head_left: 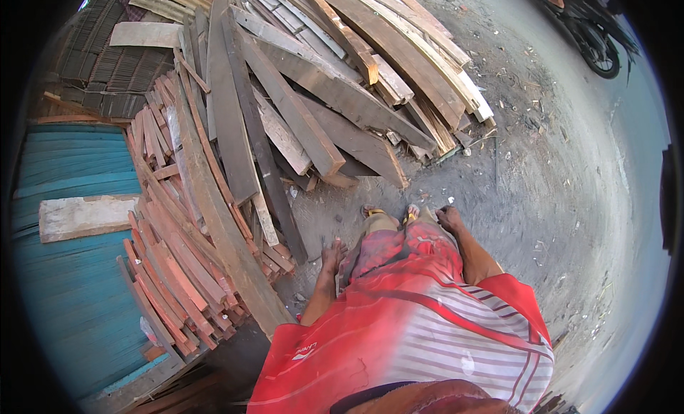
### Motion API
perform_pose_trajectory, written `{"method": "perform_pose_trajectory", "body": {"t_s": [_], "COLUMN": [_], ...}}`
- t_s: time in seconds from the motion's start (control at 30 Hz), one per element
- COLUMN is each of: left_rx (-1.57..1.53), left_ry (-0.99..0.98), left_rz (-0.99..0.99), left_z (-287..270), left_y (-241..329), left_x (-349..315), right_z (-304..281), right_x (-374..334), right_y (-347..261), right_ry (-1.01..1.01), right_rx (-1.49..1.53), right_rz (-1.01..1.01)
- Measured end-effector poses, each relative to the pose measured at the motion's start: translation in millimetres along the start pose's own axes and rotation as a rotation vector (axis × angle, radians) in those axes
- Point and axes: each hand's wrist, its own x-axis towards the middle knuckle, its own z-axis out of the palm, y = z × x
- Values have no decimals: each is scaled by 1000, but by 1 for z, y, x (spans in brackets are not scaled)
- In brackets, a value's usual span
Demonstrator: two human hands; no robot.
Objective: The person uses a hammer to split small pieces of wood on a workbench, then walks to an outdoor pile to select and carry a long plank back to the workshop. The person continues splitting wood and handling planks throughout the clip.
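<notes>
My left hand [333,256] hangs beside my left thigh, its fingers apart and nothing seen in them. It is close to the lower end of a dark plank [285,207] and does not appear to touch it. Out by my right knee is my right hand [449,219], its fingers curled in and no object showing. In front of me lies a large heap of weathered boards [335,79], their ends pointing toward my feet. To my left is a stack of reddish wood strips [178,271], with a long brown plank [206,207] along its side.
Blue-green corrugated sheeting [78,286] lies left of the stack, with a short pale board [89,218] on it. Dark roof tiles [107,58] are stacked at the far left. A motorcycle [598,47] stands at the far right, on dusty ground [541,179] scattered with wood chips.
</notes>
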Motion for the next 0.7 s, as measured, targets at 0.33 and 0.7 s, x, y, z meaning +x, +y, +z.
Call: {"method": "perform_pose_trajectory", "body": {"t_s": [0.33, 0.7], "left_rx": [-18, 34], "left_ry": [68, -32], "left_rz": [6, 42], "left_z": [6, 2], "left_y": [-25, -41], "left_x": [-12, -24], "right_z": [-5, -19], "right_x": [9, 14], "right_y": [20, 19], "right_ry": [-86, -125], "right_rx": [83, 57], "right_rz": [7, 2]}}
